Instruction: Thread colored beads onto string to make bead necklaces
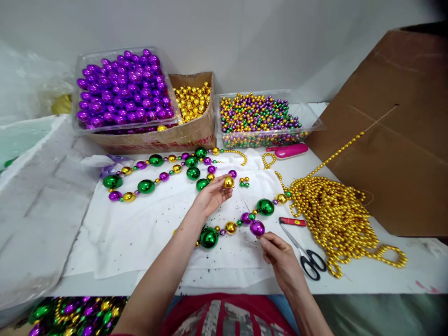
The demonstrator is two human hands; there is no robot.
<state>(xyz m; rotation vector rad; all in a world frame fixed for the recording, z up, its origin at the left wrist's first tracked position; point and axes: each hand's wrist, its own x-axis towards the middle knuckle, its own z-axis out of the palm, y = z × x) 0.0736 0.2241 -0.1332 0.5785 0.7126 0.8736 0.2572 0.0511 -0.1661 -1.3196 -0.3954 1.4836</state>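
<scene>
My left hand is closed with its fingertips around a gold ball, above the white cloth. Lower and to the right, my right hand pinches at the bottom edge of a shiny purple ball; whether the fingers grip its surface or a thread on it is hard to see. A thin thread runs between the two hands. That purple ball hangs by a bead garland of green, gold and purple balls, part of which my left forearm hides. Past my left fingers lie a loose purple ball and several tiny beads.
Behind stand a clear tub of purple balls, a carton with gold balls, and a tub of small mixed beads. Right lie scissors, a red lighter, a pink tool, gold bead strands and a brown box.
</scene>
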